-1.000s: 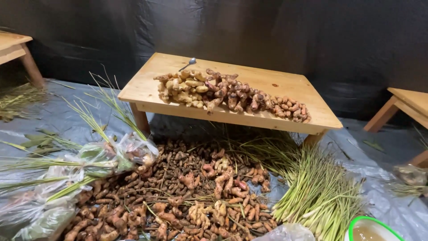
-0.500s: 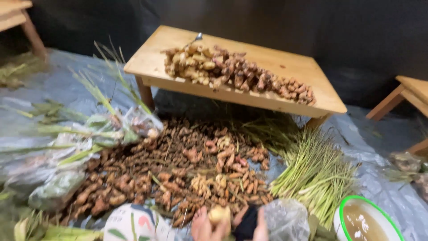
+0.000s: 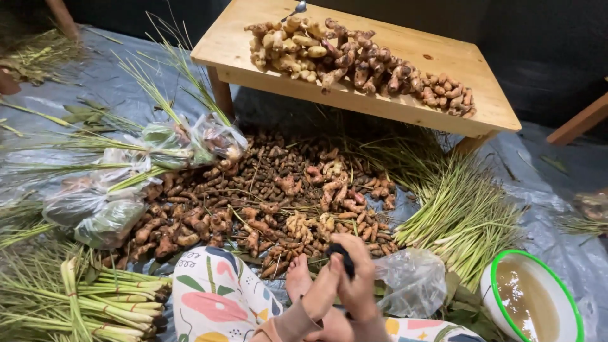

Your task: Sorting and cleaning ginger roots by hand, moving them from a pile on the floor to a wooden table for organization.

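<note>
Both hands have risen into view. Right hand (image 3: 361,278) and left hand (image 3: 320,294) are pressed together, clamped on a small black object (image 3: 342,256), mostly hidden. Brown root pile (image 3: 253,196) lies just beyond.

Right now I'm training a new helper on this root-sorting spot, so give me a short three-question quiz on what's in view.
1. True or false: the wooden table is bare.
2. What lies right of the root pile on the floor? A) lemongrass stalks B) bricks C) bottles
3. What rims the white bowl?

Key: 1. False, roots on the table lie along it. 2. A, lemongrass stalks. 3. A green edge.
</note>
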